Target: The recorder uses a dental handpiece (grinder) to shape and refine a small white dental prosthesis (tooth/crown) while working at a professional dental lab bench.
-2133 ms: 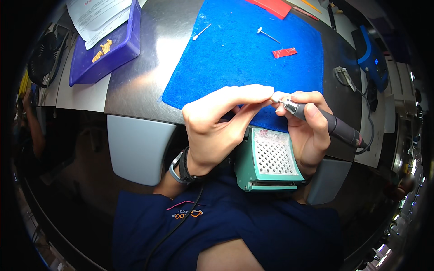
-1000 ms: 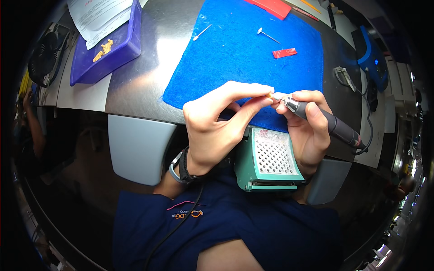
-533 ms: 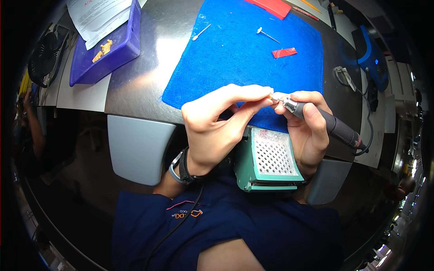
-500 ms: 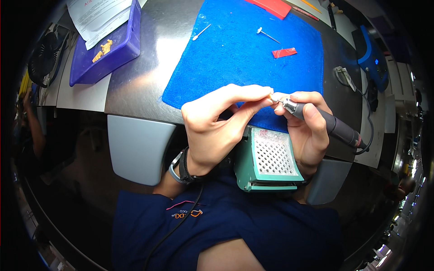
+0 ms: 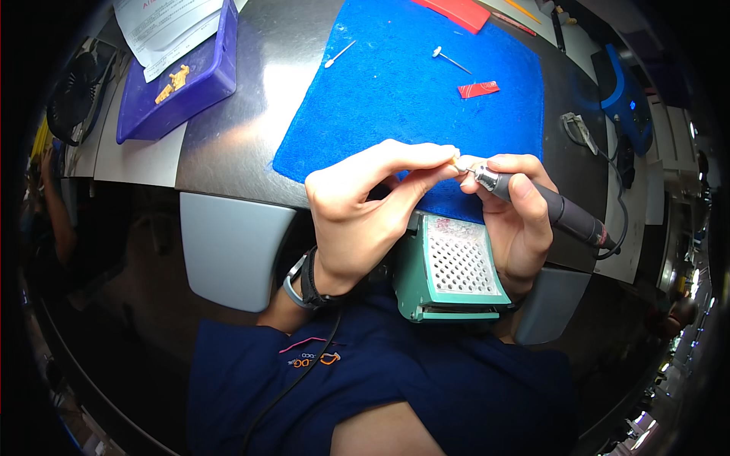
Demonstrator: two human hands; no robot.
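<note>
My left hand [image 5: 361,199] pinches a small pale, yellowish piece [image 5: 458,163] between thumb and fingertips. Most of it is hidden, so its kind does not show. My right hand [image 5: 523,216] is wrapped round a dark rotary handpiece [image 5: 569,214] with a silver nose. The thin bit at its tip points left and meets, or nearly meets, the small piece; I cannot tell which. Both hands are close together above the near edge of a blue cloth [image 5: 411,91]. Just below them is a green box with a perforated metal top [image 5: 461,258].
A purple bin [image 5: 182,110] at the upper left holds papers and some yellow pieces [image 5: 173,83]. Two white-headed thin bits [image 5: 453,61] and a red packet [image 5: 478,90] lie on the cloth. The handpiece's cord runs toward a blue unit [image 5: 630,102] at right. Grey armrests [image 5: 232,247] flank me.
</note>
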